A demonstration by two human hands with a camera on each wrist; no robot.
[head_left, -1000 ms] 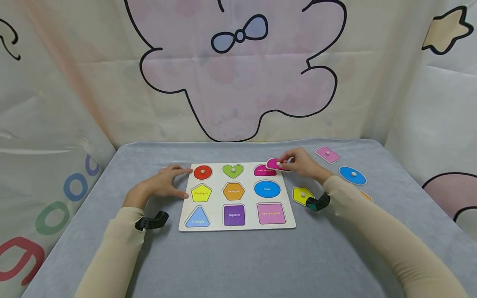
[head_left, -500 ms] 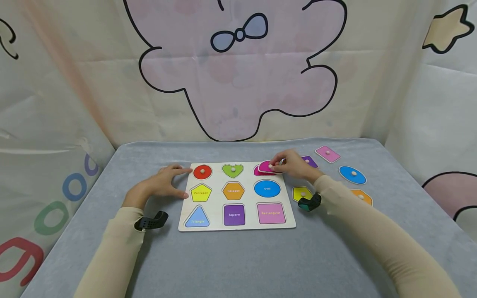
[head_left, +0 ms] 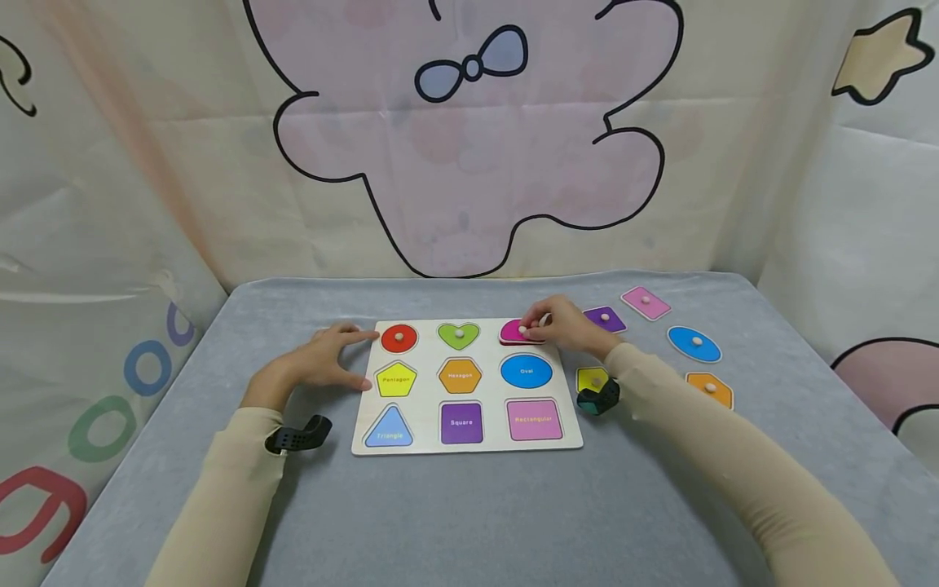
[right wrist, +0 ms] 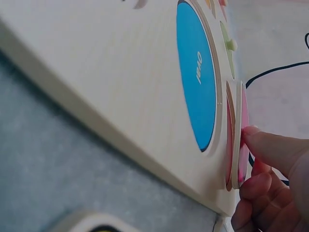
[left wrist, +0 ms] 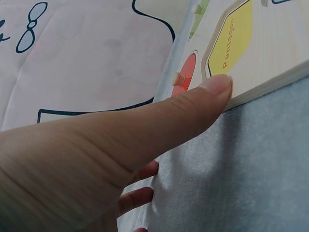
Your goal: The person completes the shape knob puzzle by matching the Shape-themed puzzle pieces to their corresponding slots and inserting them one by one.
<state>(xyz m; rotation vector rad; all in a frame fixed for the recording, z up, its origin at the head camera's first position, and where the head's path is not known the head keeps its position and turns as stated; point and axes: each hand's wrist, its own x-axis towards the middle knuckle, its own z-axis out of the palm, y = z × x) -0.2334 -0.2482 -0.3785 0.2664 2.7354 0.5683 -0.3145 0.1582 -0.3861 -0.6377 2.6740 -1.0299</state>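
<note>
A pale wooden shape puzzle board (head_left: 423,420) lies on the table. My right hand (head_left: 563,324) pinches the small knob of the magenta half-round puzzle piece (head_left: 509,329) over its matching recess at the board's far right corner. In the right wrist view the piece (right wrist: 239,116) stands slightly apart from the recess, just past the blue oval recess (right wrist: 195,77). My left hand (head_left: 317,363) rests along the board's left edge with fingers extended. Its thumb (left wrist: 193,108) presses the edge beside the yellow pentagon recess (left wrist: 234,38).
Red circle (head_left: 398,338) and green heart (head_left: 458,336) pieces sit in the board. Loose to the right lie purple (head_left: 605,319), pink rectangle (head_left: 645,303), blue oval (head_left: 694,345), orange (head_left: 710,390) and yellow (head_left: 591,379) pieces. A printed cloth (head_left: 469,196) hangs behind the grey-covered table (head_left: 469,522).
My right hand has moved left with the half-round piece and brought it down over its recess. The purple and orange loose pieces have come into sight. My left hand stays put.
</note>
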